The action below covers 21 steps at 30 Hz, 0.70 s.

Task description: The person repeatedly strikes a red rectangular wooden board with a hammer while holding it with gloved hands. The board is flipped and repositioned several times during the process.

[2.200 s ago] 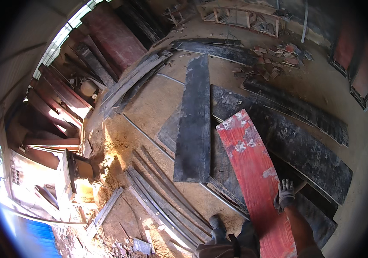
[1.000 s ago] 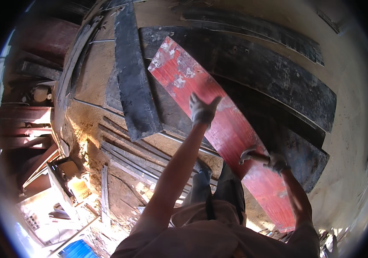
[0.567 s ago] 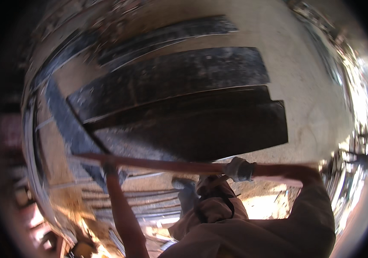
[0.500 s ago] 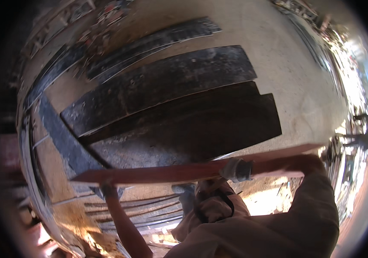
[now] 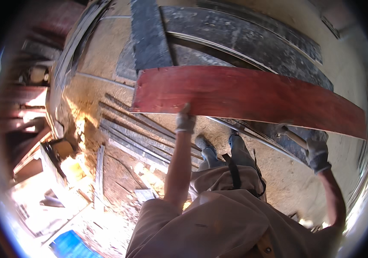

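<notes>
Hands well apart | left hand [image 5: 186,121] clamped on red board [image 5: 244,92] at near edge | right hand [image 5: 318,155] gripping hammer [image 5: 294,136] | black boards [image 5: 244,36] beyond

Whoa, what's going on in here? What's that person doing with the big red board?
Someone in work gloves is handling a long red board. The left hand grips the board's near edge, toward its left end. The right hand holds a hammer by its handle, close to the same edge farther right. Big dark boards lie beyond the red one, and long narrow strips lie on the ground to the left of the person's feet.
</notes>
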Each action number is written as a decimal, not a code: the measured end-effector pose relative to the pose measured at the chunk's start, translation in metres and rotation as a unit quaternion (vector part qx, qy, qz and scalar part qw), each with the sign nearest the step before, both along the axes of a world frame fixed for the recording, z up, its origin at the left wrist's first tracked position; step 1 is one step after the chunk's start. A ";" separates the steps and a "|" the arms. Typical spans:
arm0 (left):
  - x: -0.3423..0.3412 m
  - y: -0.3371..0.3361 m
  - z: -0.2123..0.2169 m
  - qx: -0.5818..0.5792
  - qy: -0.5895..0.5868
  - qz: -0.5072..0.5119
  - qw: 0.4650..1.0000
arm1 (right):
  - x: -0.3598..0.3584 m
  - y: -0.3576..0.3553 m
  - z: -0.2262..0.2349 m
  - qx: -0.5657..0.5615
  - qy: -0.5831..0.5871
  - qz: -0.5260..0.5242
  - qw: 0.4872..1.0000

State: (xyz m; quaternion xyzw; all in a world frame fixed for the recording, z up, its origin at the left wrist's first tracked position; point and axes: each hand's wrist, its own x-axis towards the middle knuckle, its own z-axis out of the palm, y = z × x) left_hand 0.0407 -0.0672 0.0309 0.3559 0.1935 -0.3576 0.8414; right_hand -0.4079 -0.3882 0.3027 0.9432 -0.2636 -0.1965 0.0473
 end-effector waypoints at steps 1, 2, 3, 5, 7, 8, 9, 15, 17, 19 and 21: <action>-0.010 -0.013 -0.008 -0.079 0.071 0.041 0.993 | -0.004 0.009 -0.001 -0.001 -0.021 -0.072 0.997; -0.024 -0.012 -0.013 -0.037 0.084 0.043 0.995 | -0.006 0.018 -0.005 0.054 -0.063 -0.171 0.982; -0.034 -0.011 -0.019 0.008 0.096 0.037 0.995 | -0.010 0.037 -0.006 0.077 -0.106 -0.224 0.966; -0.063 -0.003 -0.032 -0.024 0.075 0.051 0.996 | -0.008 0.074 -0.007 0.176 -0.091 -0.404 0.893; -0.078 0.000 -0.046 -0.017 0.080 0.067 0.994 | 0.002 0.102 0.003 0.281 -0.185 -0.456 0.824; -0.080 0.008 -0.051 -0.012 0.110 0.061 0.992 | 0.010 0.118 0.009 0.334 -0.228 -0.495 0.769; -0.080 0.016 -0.057 -0.018 0.135 0.044 0.990 | 0.020 0.128 0.012 0.340 -0.255 -0.475 0.770; -0.084 0.029 -0.068 -0.023 0.178 0.160 0.971 | 0.074 0.132 0.036 0.323 -0.323 -0.422 0.783; -0.088 0.029 -0.067 -0.018 0.253 0.227 0.940 | 0.086 0.102 0.041 0.526 -0.195 -0.426 0.710; -0.091 0.031 -0.068 -0.003 0.275 0.233 0.933 | 0.101 0.081 0.034 0.531 -0.182 -0.387 0.732; -0.093 0.036 -0.071 0.056 0.276 0.226 0.933 | 0.122 0.068 0.024 0.477 -0.220 -0.306 0.794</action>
